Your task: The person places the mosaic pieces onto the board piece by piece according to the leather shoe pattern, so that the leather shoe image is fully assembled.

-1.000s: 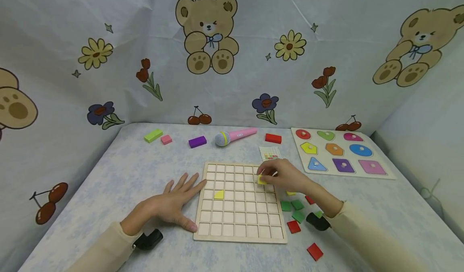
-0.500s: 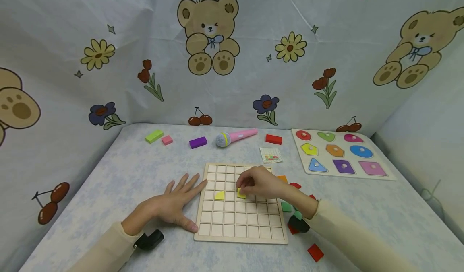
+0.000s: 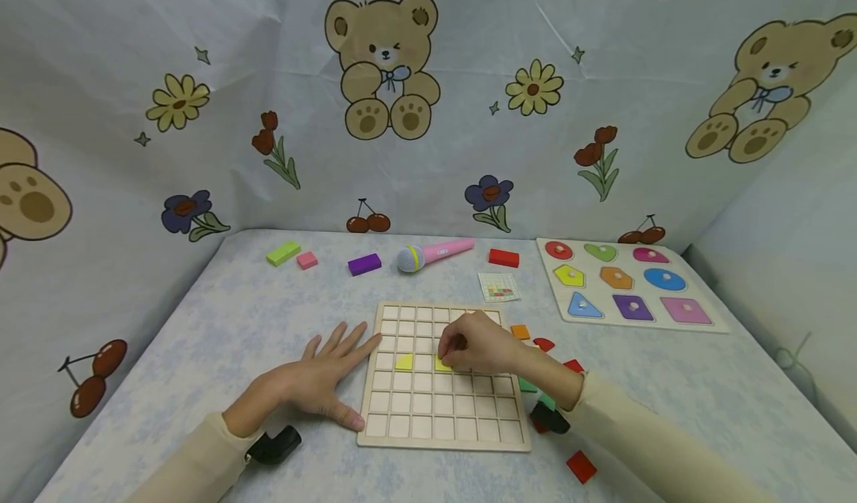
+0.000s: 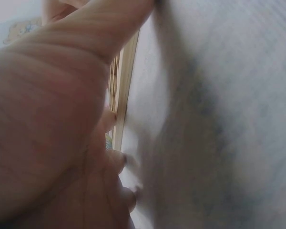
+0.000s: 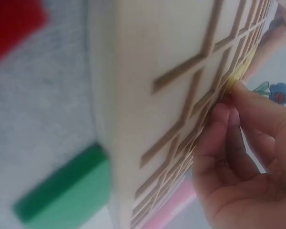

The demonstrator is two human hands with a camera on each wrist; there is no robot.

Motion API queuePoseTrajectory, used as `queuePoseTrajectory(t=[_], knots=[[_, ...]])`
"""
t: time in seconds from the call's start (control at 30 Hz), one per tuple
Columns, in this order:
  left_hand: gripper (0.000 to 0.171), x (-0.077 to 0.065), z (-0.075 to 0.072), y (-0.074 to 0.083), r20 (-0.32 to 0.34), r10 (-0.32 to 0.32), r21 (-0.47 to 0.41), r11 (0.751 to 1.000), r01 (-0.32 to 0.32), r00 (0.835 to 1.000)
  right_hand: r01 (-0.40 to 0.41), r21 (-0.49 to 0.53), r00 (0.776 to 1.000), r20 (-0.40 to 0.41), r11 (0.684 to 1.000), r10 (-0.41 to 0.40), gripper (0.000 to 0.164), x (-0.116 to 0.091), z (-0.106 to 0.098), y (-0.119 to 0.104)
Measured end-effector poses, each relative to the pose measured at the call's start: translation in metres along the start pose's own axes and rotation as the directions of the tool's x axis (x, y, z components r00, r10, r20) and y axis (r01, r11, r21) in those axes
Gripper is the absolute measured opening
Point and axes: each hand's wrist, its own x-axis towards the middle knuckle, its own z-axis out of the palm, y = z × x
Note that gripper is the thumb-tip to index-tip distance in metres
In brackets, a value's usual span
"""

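A wooden grid board lies flat on the table, with one yellow tile in a cell on its left side. My left hand has its fingers spread, with index fingertip and thumb tip at the board's left edge. Over the middle of the board, my right hand pinches a second yellow tile down at a cell, two columns right of the first. The right wrist view has the thumb on that yellow tile; the fingers hide part of it from above.
Loose red, green and orange tiles lie right of the board, one red tile nearer the front. Behind are a small pattern card, a toy microphone, several blocks and a shape puzzle.
My right hand has moved left and toward me from the board's upper right, bringing the yellow tile down to a middle cell. The left hand has stayed in place.
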Motion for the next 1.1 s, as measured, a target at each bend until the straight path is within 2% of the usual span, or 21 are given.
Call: queuePoseTrajectory(t=[0.2,0.27,0.43,0.57,0.73,0.9,1.1], knots=[[0.125,-0.001,-0.001,-0.001,0.0,-0.002,0.005,1.0,0.002,1.0,-0.028,0.032,0.999,0.02,0.999,0.028,0.005,-0.003,-0.001,0.002],[0.125,-0.001,-0.001,-0.001,-0.006,0.001,0.004,1.0,-0.001,1.0,-0.011,0.029,1.0,0.015,1.0,0.01,0.005,-0.003,-0.003,0.003],[0.125,-0.001,0.0,0.0,-0.016,0.019,-0.004,1.0,-0.019,1.0,0.005,-0.001,0.999,-0.039,1.0,-0.005,0.005,-0.015,-0.021,0.016],[0.125,-0.002,0.0,0.002,-0.016,0.018,-0.008,1.0,-0.018,1.0,-0.076,-0.006,0.993,-0.089,0.997,0.075,0.01,-0.034,-0.041,0.041],[0.126,-0.002,-0.001,0.003,-0.017,0.017,-0.006,1.0,-0.017,1.0,-0.208,0.017,0.973,-0.101,0.978,0.209,0.017,-0.054,-0.055,0.071],[0.125,-0.002,0.0,0.003,-0.021,0.018,0.002,1.0,-0.018,1.0,-0.251,0.062,0.962,-0.098,0.966,0.256,0.017,-0.07,-0.064,0.085],[0.126,-0.001,0.0,0.003,-0.02,0.012,0.001,1.0,-0.012,1.0,-0.259,0.108,0.965,-0.001,0.96,0.261,0.019,-0.09,-0.07,0.091]])
